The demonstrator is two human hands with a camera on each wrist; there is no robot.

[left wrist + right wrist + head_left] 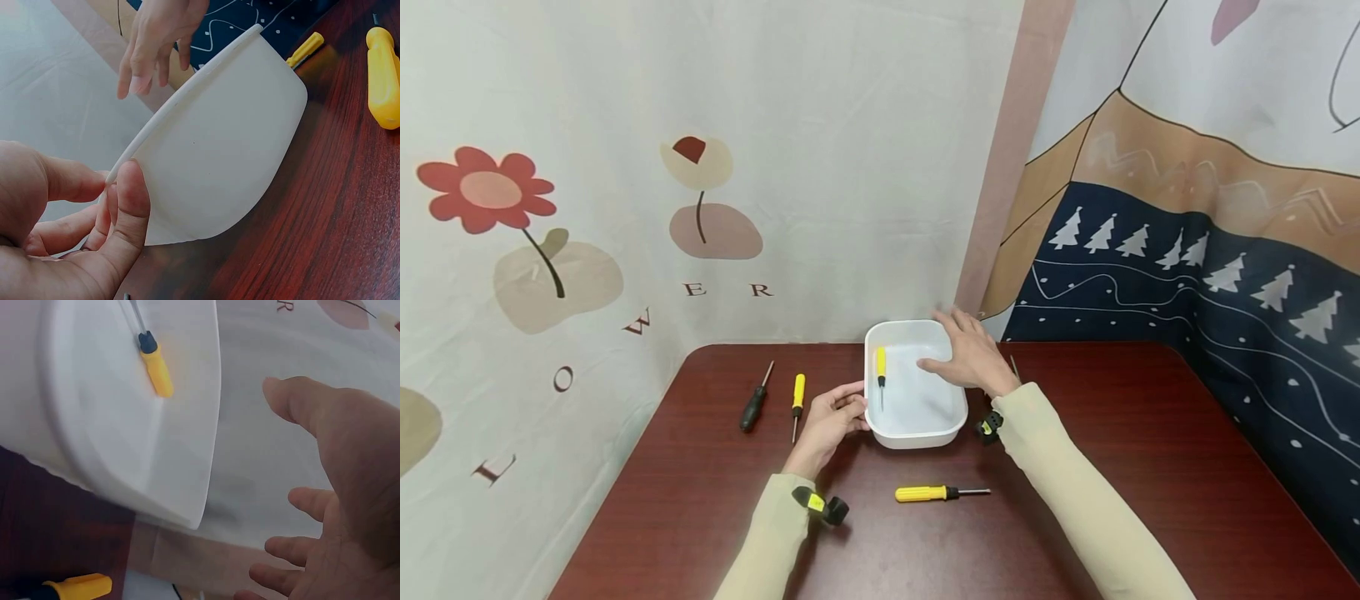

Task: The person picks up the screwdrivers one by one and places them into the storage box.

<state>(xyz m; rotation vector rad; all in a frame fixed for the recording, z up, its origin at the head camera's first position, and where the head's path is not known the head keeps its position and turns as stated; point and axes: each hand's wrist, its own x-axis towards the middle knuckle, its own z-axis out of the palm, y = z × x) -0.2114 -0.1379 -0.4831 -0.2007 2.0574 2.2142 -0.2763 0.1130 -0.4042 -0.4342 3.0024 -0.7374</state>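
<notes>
A white plastic tray (pixel 917 442) stands near the back of the table. My left hand (pixel 827 425) pinches its left rim between thumb and fingers, seen closely in the left wrist view. Inside the tray, toward its left side, lies a yellow-handled screwdriver (pixel 882 367). Over the tray's right side hovers my right hand (pixel 970 354), its fingers spread and nothing held. In the right wrist view its palm (pixel 356 531) appears apart from the tray wall.
Left of the tray lie a black-handled screwdriver (pixel 755 408) and a yellow one (pixel 798 396). Another yellow screwdriver (pixel 925 494) lies in front. Right of the tray, a further yellow handle (pixel 81 587) shows. A printed curtain (pixel 850 167) hangs behind the table.
</notes>
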